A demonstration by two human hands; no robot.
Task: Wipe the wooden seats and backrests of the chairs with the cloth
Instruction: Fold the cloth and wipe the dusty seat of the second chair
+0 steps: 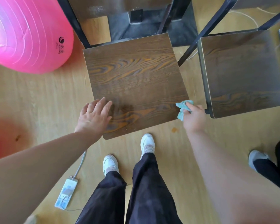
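A dark wooden chair seat [136, 81] with orange grain lies straight below me, its black metal frame [73, 21] and wooden backrest [103, 5] at the top. My left hand [94, 117] rests flat with straight fingers on the seat's near left corner. My right hand [193, 118] grips a crumpled turquoise cloth [183, 107] at the seat's near right edge. A second wooden chair seat [244, 73] stands to the right, close to my right hand.
A big pink exercise ball [26, 34] sits at the upper left on the light wood floor. A power strip [65, 194] with a cable lies near my left foot. Another person's foot [257, 159] is at the right.
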